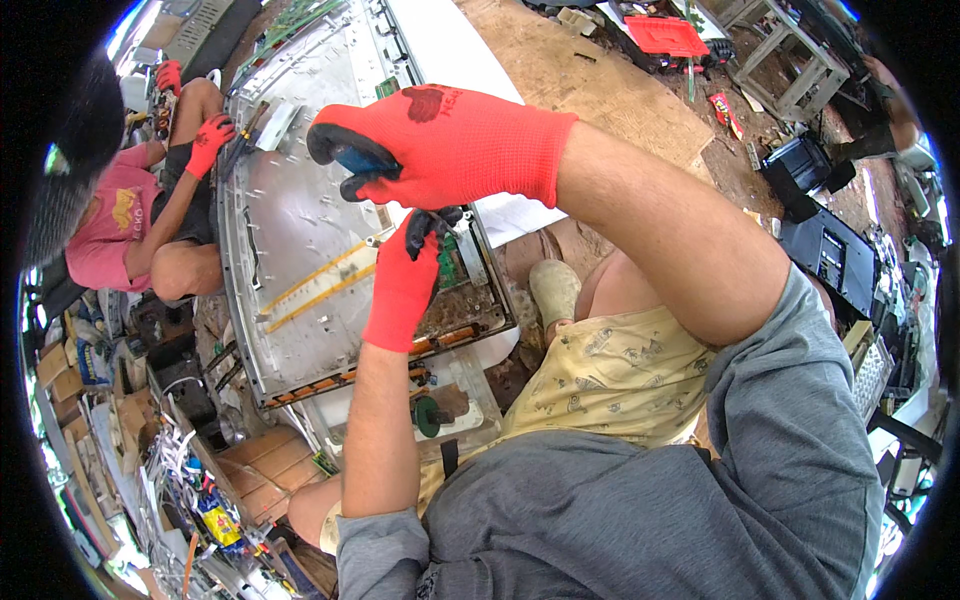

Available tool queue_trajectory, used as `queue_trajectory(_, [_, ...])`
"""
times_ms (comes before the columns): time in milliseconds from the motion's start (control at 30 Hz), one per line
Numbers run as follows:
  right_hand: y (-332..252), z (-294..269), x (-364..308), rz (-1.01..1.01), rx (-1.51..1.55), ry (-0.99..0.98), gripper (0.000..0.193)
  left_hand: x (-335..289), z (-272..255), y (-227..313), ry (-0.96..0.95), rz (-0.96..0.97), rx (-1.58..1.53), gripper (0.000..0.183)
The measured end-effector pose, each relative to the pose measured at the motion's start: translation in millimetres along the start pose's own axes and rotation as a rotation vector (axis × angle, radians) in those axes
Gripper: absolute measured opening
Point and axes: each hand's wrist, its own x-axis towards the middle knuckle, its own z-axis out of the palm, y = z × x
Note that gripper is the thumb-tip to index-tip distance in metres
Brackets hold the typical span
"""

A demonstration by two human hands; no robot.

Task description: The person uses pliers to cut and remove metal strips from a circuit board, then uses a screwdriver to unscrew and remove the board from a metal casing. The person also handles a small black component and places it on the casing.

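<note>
A large grey metal screen chassis (300, 215) lies flat in front of me, with a green circuit board (452, 262) at its near right corner. My right hand (450, 140), in a red glove with black fingertips, is closed around a blue tool handle (352, 158) above the panel. My left hand (402, 285), gloved the same way, reaches up just below it. Its fingertips are pinched together at the circuit board's edge, and what they hold is hidden. Two yellow strips (315, 282) run across the panel.
A person in a pink shirt (110, 225) sits at the left, with a red-gloved hand (210, 140) on the chassis corner. A red box (665, 35) and a metal frame (790, 60) lie at the back right. Black electronics (830, 255) sit on the right, with cardboard and scrap (130, 420) at the lower left.
</note>
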Motion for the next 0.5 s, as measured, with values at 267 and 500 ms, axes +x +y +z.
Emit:
queue_trajectory(267, [-6.4, -1.3, 0.5, -0.149, -0.194, 0.028, 0.030, 4.6, -11.5, -1.9, -0.108, 0.046, 0.070, 0.019])
queue_trajectory(500, [-26.7, -4.0, 2.0, -0.001, -0.603, 0.008, 0.029, 3.8, -2.1, -5.4, 0.030, 0.148, 0.054, 0.018])
